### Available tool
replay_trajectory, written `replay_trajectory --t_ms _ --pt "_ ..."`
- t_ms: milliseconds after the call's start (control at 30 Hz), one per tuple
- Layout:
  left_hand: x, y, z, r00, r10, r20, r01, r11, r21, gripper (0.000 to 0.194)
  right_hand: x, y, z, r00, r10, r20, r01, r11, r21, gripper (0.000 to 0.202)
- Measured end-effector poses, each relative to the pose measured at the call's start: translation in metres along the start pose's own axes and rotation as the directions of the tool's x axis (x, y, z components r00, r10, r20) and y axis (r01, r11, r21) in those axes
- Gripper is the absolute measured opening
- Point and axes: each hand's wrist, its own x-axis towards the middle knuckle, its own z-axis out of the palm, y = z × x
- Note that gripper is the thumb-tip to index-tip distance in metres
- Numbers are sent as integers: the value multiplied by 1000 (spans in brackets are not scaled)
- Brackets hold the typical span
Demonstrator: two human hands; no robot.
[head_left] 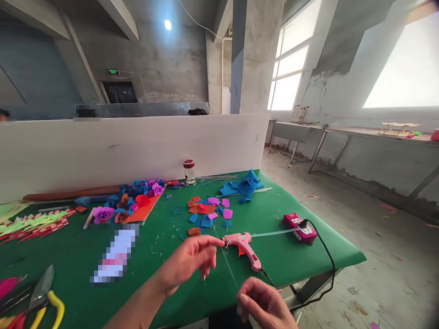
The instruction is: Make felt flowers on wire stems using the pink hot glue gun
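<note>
My left hand (192,258) is over the green table, its index finger stretched out to the nozzle of a pink glue gun (247,246) and the other fingers loosely bent. Nothing shows in its grasp. The glue gun lies on its side with a long clear glue stick (274,232) out of its back. Nearer the front edge, my right hand (264,304) is closed, thumb and fingers brought together; what it may pinch is hidden. A faint pale line runs on the green surface between the hands. Blue, orange and purple crepe paper pieces (206,221) lie beyond my left hand.
A pink power strip (300,227) with a black cord sits at the right edge. Paper flowers (103,214) lie at left, shears (43,292) at the front left. A glass jar (190,173) and crumpled blue paper (248,185) stand near the white partition (137,148).
</note>
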Motion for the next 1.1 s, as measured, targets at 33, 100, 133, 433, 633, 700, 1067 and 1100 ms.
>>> replay_trajectory --t_ms 33,100,133,433,633,700,1067,1100 --pt "-18 1 3 998 -9 58 9 1000 3 45 5 4 9 998 10 54 -10 1000 -3 44" --pt "-45 1 8 999 -22 37 22 1000 13 41 11 10 28 990 9 144 -9 1000 -3 43" --pt "-55 -1 9 1000 -23 -19 23 999 33 39 13 13 38 984 -5 179 6 1000 -3 42" --pt "-117 -31 -98 869 98 -485 114 914 389 47 20 24 81 969 141 205 -165 981 105 39" --pt "-193 -42 -211 479 173 -861 854 139 502 31 15 27 61 964 234 124 -259 933 249 36" --pt "-205 -56 -216 520 7 -854 854 24 520 31 14 26 54 964 247 102 -266 921 284 34" --pt "-203 -95 -198 370 -4 -929 926 77 368 42 17 31 47 966 249 66 -256 898 358 31" --pt "-207 -96 -204 361 12 -932 926 118 360 41 17 31 47 967 246 64 -252 898 359 32"
